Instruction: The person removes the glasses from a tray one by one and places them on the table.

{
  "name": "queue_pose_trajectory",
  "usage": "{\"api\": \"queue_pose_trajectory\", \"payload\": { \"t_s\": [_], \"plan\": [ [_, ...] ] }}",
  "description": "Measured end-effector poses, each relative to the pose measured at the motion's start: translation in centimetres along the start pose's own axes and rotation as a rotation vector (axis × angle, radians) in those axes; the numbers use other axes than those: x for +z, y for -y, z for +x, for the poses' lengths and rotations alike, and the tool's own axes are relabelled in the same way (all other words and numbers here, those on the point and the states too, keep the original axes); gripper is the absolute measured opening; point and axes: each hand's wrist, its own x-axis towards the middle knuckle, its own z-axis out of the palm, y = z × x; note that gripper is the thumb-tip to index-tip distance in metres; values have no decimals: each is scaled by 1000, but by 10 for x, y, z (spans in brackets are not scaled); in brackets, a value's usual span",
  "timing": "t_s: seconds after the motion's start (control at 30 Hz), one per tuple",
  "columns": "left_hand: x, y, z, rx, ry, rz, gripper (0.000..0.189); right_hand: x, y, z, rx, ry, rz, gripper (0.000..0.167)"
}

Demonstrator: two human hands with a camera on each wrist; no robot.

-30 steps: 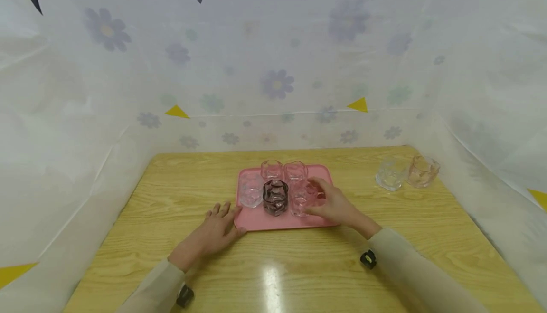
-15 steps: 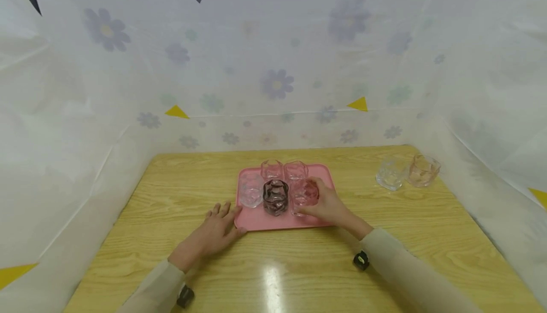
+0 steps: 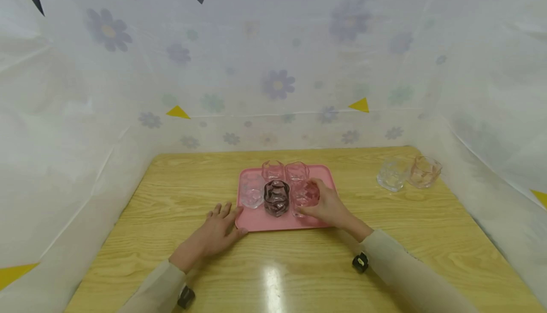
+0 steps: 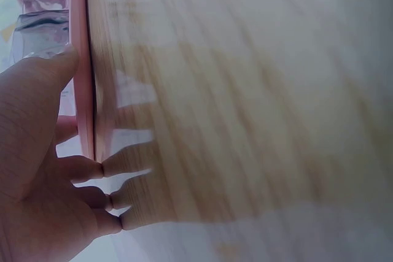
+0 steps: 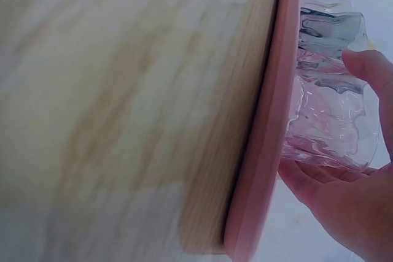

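Note:
My right hand point(image 3: 331, 208) grips a clear faceted glass point(image 3: 304, 198) at the front right of the pink tray point(image 3: 252, 222). In the right wrist view, the thumb lies along one side of that glass and the fingers curl round the other. A dark grey glass point(image 3: 277, 199) stands just left of it, mid-tray. My left hand point(image 3: 215, 234) rests with fingers spread at the tray's front left corner. Its thumb touches the tray rim point(image 4: 81, 59) in the left wrist view, and the fingertips meet the wooden table.
Two glasses, left point(image 3: 272, 171) and right point(image 3: 297, 172), stand along the tray's back. Clear glassware point(image 3: 252, 198) is at its left. A clear glass point(image 3: 392, 175) and a faintly amber one point(image 3: 424, 172) stand at the table's back right. White flowered sheeting point(image 3: 278, 128) encloses the table.
My right hand has shifted slightly left, and its fingers and thumb have closed round the clear glass. The left hand and the tray have stayed put.

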Motion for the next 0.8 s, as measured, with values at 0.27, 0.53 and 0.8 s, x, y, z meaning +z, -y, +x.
{"api": "queue_pose_trajectory", "payload": {
  "t_s": [0.27,0.53,0.8],
  "plan": [
    [1,0,0,0,-3,-6,75,-16,3,-1,-68,-50,7,81],
    [1,1,1,-7,3,-1,75,-43,0,0,40,-87,-12,91],
    [0,0,1,-2,7,-6,75,-71,-18,2,106,-147,13,93]
  ]
}}
